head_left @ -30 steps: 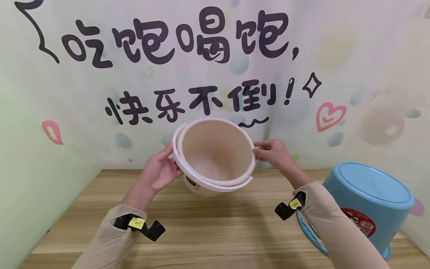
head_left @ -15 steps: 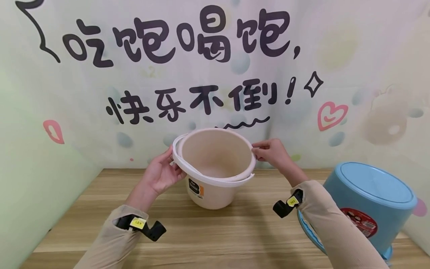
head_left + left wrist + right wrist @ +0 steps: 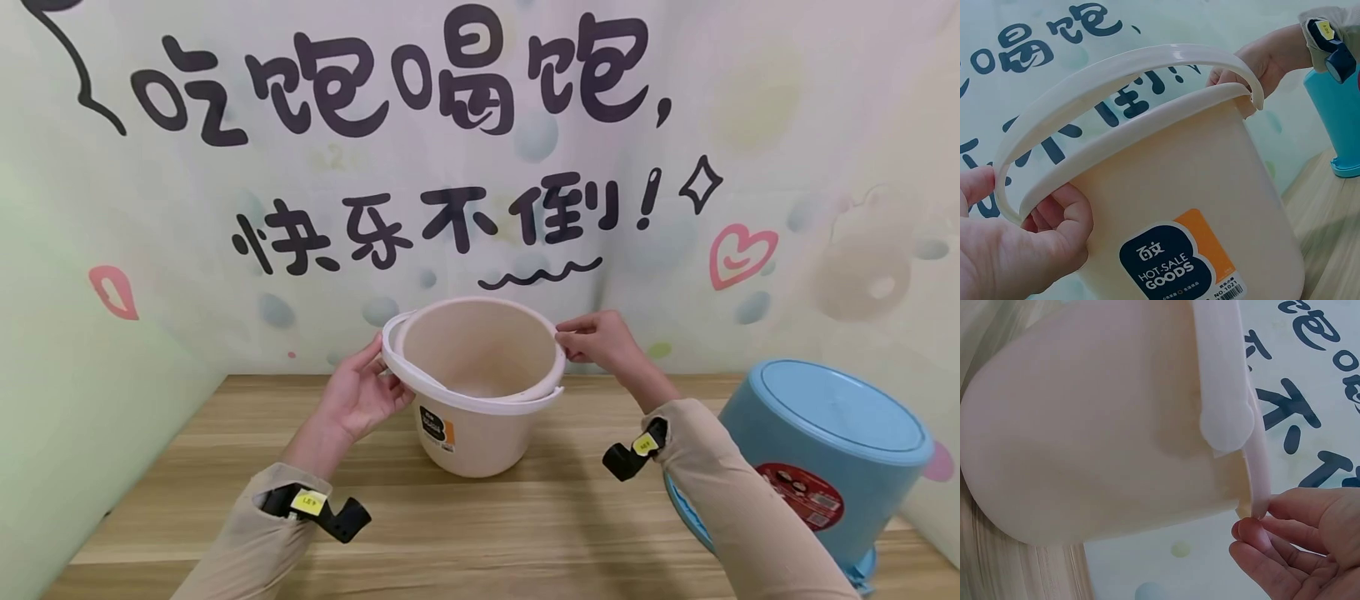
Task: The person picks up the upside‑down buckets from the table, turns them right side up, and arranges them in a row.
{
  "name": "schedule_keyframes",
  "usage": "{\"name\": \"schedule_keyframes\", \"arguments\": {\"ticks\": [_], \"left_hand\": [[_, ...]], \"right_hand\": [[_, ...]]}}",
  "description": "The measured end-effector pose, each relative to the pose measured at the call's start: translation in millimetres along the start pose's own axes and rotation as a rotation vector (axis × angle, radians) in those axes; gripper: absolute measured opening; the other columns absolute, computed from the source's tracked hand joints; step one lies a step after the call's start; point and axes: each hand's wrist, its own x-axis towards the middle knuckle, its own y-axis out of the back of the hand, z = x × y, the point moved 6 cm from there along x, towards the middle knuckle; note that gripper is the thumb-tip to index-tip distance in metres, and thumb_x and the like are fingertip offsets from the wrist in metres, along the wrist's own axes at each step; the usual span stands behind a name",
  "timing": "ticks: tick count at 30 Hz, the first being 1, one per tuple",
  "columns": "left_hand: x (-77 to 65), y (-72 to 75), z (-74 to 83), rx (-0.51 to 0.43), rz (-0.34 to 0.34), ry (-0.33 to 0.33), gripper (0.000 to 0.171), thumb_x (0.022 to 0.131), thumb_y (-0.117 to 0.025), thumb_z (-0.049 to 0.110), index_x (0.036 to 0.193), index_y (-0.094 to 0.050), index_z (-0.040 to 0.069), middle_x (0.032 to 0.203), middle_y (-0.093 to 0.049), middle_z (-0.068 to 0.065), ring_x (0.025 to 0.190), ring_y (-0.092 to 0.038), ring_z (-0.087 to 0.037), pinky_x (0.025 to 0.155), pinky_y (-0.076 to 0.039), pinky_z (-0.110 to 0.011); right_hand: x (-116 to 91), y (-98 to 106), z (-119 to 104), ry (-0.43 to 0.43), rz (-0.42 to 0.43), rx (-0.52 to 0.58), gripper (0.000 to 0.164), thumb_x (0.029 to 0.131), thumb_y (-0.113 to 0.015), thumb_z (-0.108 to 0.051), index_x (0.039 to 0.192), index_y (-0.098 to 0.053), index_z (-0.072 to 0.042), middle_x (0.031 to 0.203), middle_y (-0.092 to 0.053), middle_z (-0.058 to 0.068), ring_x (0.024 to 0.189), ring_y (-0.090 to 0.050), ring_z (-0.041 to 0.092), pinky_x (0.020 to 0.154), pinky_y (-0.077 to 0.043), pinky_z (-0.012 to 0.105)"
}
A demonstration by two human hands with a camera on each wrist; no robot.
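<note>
A beige plastic bucket [image 3: 472, 442] is tilted slightly toward me in the middle of the head view, its white handle [image 3: 450, 398] lowered along the near rim. My left hand [image 3: 363, 396] grips the bucket at the left, fingers curled under the rim and thumb against the handle's end, as the left wrist view shows. On the far right side, my right hand [image 3: 603, 342] pinches the rim between thumb and fingers. A black and orange label [image 3: 1175, 262] faces me on the bucket's front. The inside of the bucket shows bare walls.
A light blue bucket [image 3: 825, 450] stands upside down at the right of the wooden table [image 3: 420, 542], close beside my right forearm. Behind the table hangs a printed cloth [image 3: 480, 217] with large black characters. A pale green wall [image 3: 97, 417] borders the left side.
The beige bucket has tipped from facing me to more upright and come lower, bringing its label into full view. Both hands have kept their hold at the rim.
</note>
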Motion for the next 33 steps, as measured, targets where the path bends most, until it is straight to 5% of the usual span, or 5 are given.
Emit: {"name": "schedule_keyframes", "arguments": {"ticks": [7, 19, 33], "left_hand": [[2.1, 4.5, 0.3, -0.028, 0.004, 0.009, 0.038, 0.095, -0.046, 0.035, 0.124, -0.034, 0.014, 0.109, -0.043, -0.004, 0.093, -0.048, -0.015, 0.075, -0.046, -0.028], [3.2, 17.6, 3.2, -0.035, -0.046, -0.005, 0.023, 0.097, -0.044, 0.026, 0.099, -0.061, 0.01, 0.096, -0.053, -0.008, 0.084, -0.052, -0.017, 0.072, -0.046, -0.029], [1.1, 36.6, 2.8, -0.005, 0.001, -0.024, 0.019, 0.096, -0.045, 0.015, 0.091, -0.061, 0.006, 0.09, -0.057, -0.005, 0.079, -0.053, -0.013, 0.071, -0.045, -0.021]], "right_hand": [[4, -3, 3, -0.024, 0.004, 0.011, 0.031, 0.087, -0.062, -0.01, 0.112, -0.061, 0.007, 0.079, -0.064, 0.009, 0.064, -0.057, 0.012, 0.067, -0.052, 0.026], [6, -4, 5, -0.05, -0.019, 0.002, 0.033, 0.087, -0.062, -0.012, 0.115, -0.06, 0.006, 0.081, -0.065, 0.009, 0.066, -0.059, 0.012, 0.068, -0.052, 0.027], [5, -5, 3, -0.047, -0.017, 0.008, 0.031, 0.087, -0.063, -0.01, 0.112, -0.061, 0.007, 0.08, -0.065, 0.01, 0.065, -0.058, 0.013, 0.07, -0.052, 0.03]]}}
